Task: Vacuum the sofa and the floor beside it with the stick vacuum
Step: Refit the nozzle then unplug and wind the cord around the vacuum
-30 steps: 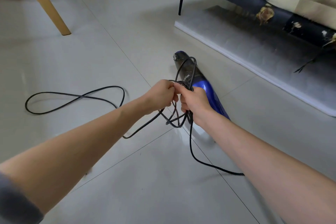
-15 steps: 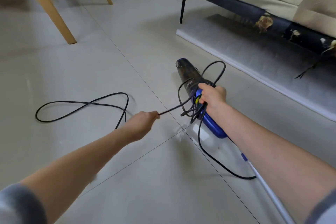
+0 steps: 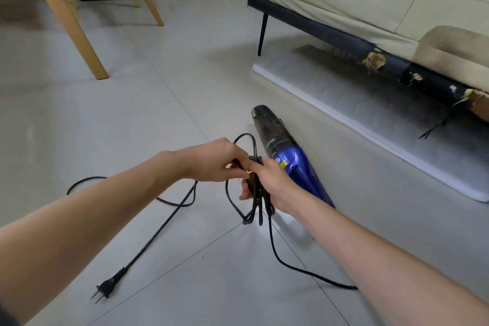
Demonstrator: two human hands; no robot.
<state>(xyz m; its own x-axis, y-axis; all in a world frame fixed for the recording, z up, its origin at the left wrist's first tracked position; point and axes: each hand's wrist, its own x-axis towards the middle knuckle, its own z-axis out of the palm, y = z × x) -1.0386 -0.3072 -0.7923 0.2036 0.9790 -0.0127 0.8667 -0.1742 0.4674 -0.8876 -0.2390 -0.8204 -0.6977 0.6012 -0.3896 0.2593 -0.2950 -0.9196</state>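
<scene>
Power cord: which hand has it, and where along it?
Both hands. The right hand grips the bundled loops of the power cord; the left hand pinches a strand at the bundle's top.

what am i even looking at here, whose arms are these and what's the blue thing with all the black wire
There is no robot here. The picture comes from a wide-angle camera worn on a person's head, looking forward and down, so the two bare arms are that person's own.

The blue thing is a stick vacuum, seen from its handle end, near a cream sofa with a pale mat in front. The black wire is its power cord.

The right hand grips a bunch of cord loops by the vacuum's handle. The left hand pinches the cord beside it. The rest trails over the tiled floor to the unplugged plug. A wooden chair stands at the upper left.
</scene>
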